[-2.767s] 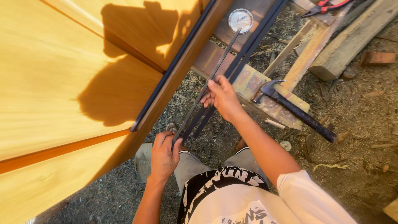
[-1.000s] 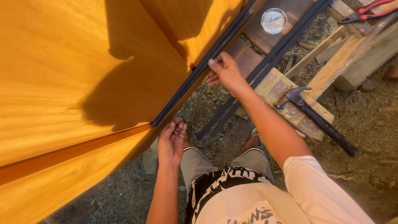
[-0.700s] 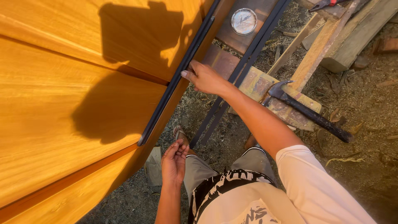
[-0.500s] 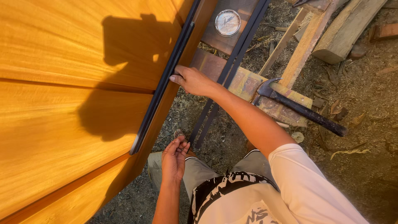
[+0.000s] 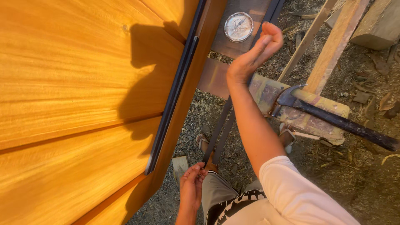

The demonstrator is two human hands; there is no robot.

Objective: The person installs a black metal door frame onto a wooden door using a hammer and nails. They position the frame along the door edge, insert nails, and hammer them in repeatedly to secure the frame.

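Here, the person's left hand (image 5: 192, 187) is pinched shut on the near end of a long dark metal strip (image 5: 216, 133), low down beside the edge of the big orange-varnished wooden panel (image 5: 75, 104). That strip runs away from the hand, alongside a second strip (image 5: 228, 134) just beside it, passing behind the right forearm and on toward the far end of the panel. The right hand (image 5: 254, 54) is raised and loosely cupped, fingers curled and gripping nothing; it hangs above the strips, just off the panel's edge, and I cannot tell whether it touches them. Another dark metal strip (image 5: 173, 98) lies flat along the panel's edge, set into the wood. Beyond the panel's far corner, a round silver lid (image 5: 238, 26) sits on a rusty brown metal plate (image 5: 214, 77). Further out from the panel, past the right forearm, a claw hammer (image 5: 333, 118) with a dark handle rests on a worn yellowish timber block (image 5: 304, 112). Pale wooden battens (image 5: 335, 46) lie slanting on the dirt beyond it. A sandalled foot (image 5: 202, 143) shows on the gravel just off the panel's edge, near the strips.
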